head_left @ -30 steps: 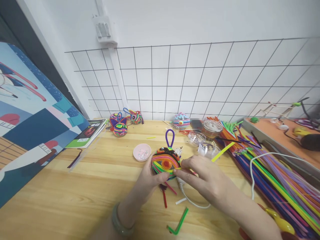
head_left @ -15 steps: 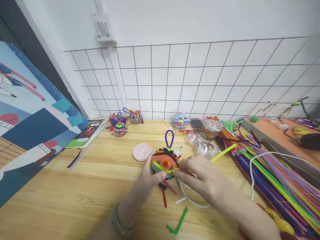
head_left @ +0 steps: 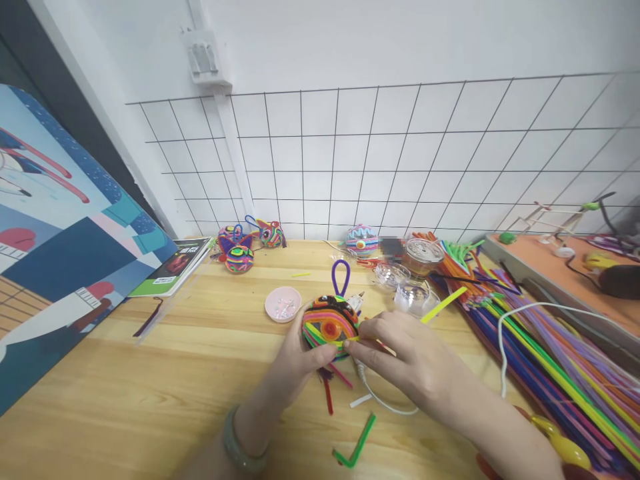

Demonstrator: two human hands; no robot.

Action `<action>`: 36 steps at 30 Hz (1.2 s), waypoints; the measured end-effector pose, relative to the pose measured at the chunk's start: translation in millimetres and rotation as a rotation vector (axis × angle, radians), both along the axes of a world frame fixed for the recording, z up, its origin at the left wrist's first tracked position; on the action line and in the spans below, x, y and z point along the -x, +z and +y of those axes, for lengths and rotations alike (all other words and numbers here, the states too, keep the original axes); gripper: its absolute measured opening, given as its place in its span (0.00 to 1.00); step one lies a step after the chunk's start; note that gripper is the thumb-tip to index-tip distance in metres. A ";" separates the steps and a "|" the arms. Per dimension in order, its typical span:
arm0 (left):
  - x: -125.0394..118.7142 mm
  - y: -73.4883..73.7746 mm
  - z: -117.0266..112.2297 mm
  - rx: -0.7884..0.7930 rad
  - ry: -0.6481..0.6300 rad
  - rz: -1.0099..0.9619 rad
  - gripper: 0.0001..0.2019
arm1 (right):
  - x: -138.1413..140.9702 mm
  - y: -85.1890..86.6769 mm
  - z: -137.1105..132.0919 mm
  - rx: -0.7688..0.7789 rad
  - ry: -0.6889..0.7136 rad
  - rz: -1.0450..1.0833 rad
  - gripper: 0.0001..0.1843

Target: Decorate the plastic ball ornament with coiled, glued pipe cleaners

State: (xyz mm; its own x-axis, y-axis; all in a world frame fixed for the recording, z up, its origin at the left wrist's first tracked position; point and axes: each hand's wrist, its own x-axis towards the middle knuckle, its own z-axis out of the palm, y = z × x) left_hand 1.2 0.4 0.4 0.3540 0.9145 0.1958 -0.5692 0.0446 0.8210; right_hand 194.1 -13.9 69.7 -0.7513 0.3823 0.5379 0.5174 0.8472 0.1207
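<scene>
My left hand [head_left: 295, 363] is wrapped round the left and lower side of a ball ornament [head_left: 331, 320] covered in coloured pipe cleaners. An orange and red eye shape is on its front, and a purple loop [head_left: 341, 278] stands up from its top. In my right hand [head_left: 400, 347], thumb and fingers pinch a yellow pipe cleaner [head_left: 444, 305] whose near end lies along the ball's lower right; its far end sticks out behind the hand. My left thumb presses on the ball near that yellow end. Behind the ball, a glue gun [head_left: 356, 302] is partly hidden.
A pink dish [head_left: 283, 305] of small bits stands left of the ball. Bundled pipe cleaners [head_left: 555, 373] fill the right side. Finished ornaments [head_left: 240, 259] sit at the back left, clear plastic shells [head_left: 415, 297] behind my right hand. A bent green pipe cleaner [head_left: 357, 443] lies in front, near a white cord [head_left: 387, 405].
The far end of the yellow pipe cleaner has shifted slightly left and down. Both hands keep the same hold on the ball and the pipe cleaner.
</scene>
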 end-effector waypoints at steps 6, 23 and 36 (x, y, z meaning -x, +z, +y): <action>-1.0 -3.6 -0.6 0.041 0.055 0.022 0.31 | 2.2 -0.1 0.7 0.001 0.013 -0.001 0.20; 0.8 10.2 0.0 0.146 0.132 -0.081 0.26 | 0.3 -4.0 2.0 -0.125 -0.067 0.069 0.17; 4.4 10.7 0.7 0.053 0.243 -0.086 0.35 | 7.8 6.4 -20.7 -0.095 -0.046 0.090 0.20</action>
